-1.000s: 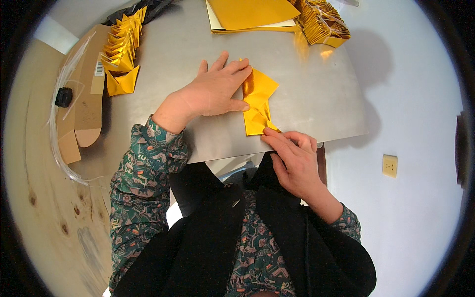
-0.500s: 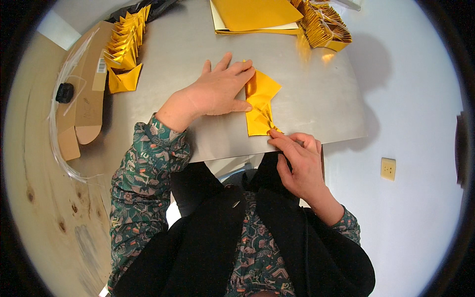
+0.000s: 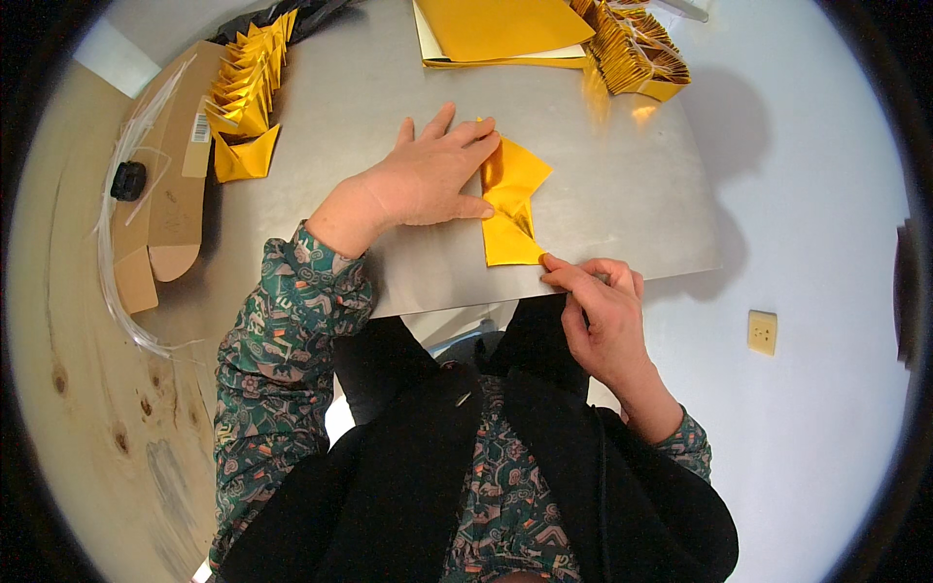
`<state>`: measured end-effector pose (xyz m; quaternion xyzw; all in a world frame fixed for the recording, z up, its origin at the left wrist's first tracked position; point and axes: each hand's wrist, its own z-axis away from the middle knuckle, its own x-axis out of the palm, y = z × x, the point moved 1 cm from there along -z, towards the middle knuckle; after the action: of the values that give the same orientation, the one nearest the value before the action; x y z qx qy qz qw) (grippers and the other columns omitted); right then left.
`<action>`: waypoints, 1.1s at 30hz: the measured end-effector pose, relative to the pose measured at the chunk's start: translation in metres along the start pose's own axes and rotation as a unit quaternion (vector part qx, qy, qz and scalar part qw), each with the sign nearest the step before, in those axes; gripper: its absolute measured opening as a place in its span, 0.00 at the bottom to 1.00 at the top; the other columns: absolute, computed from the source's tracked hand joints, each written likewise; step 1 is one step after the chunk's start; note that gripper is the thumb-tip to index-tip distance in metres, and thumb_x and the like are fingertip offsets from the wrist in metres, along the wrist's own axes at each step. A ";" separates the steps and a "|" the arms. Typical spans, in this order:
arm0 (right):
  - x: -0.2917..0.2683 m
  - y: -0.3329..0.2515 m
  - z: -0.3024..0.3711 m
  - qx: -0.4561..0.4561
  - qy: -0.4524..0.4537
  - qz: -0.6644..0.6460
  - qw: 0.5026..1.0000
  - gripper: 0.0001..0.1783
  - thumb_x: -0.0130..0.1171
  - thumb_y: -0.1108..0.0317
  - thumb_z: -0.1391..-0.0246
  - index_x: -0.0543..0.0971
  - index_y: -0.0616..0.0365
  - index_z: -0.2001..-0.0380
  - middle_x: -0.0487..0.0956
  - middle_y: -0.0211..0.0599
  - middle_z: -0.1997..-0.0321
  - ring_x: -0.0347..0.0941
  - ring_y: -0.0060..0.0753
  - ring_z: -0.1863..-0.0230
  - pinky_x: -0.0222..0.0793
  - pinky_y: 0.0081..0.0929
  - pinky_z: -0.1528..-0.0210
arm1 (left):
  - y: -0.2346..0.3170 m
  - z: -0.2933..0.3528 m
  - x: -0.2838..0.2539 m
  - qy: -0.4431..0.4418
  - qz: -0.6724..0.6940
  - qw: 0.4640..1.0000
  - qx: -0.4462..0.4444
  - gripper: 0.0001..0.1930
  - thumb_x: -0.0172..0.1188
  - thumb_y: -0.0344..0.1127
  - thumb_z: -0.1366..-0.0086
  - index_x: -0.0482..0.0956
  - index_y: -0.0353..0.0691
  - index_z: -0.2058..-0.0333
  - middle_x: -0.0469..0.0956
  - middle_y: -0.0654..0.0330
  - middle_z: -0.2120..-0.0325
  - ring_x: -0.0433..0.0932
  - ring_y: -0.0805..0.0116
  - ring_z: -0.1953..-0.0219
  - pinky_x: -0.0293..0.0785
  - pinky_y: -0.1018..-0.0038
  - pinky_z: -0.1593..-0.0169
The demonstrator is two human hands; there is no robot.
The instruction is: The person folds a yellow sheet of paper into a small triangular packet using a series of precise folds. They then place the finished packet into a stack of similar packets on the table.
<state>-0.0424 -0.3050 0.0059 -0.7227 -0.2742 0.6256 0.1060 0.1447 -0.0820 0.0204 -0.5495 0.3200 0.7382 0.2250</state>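
A folded sheet of gold foil paper (image 3: 507,219) lies on the metal tabletop in front of me, with a notch in its right side. My left hand (image 3: 428,177) rests over its left edge, fingers spread, fingertips at the upper part and thumb on the middle. At the near right corner of the paper is my right hand (image 3: 604,316), its index fingertip on that corner and the other fingers curled. The underside of the right fingertips is hidden.
Folded gold paper pieces (image 3: 248,97) stand in a row at the far left, beside an open cardboard box (image 3: 175,194) with clear plastic strands. Flat gold sheets (image 3: 510,29) and a tied bundle of gold folds (image 3: 637,49) lie at the back. The tabletop's front edge (image 3: 457,308) is close.
My right hand has slid slightly to the right along the near edge. The crumpled corner of the paper now lies flatter and straighter. My left hand stays in place.
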 end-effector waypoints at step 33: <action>0.009 -0.007 -0.032 -0.186 -0.046 0.067 0.979 0.31 0.73 0.64 0.50 0.81 0.51 0.41 0.78 0.25 0.37 0.69 0.38 0.39 0.60 0.43 0.36 | 0.001 -0.001 -0.001 -0.005 0.004 1.000 -0.004 0.46 0.68 0.56 0.36 0.59 0.46 0.25 0.54 0.59 0.23 0.47 0.39 0.21 0.49 0.31 0.27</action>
<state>-0.0133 -0.2884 0.0084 -0.7166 -0.3416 0.6021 -0.0850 0.1447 -0.0836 0.0212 -0.5457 0.3185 0.7427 0.2218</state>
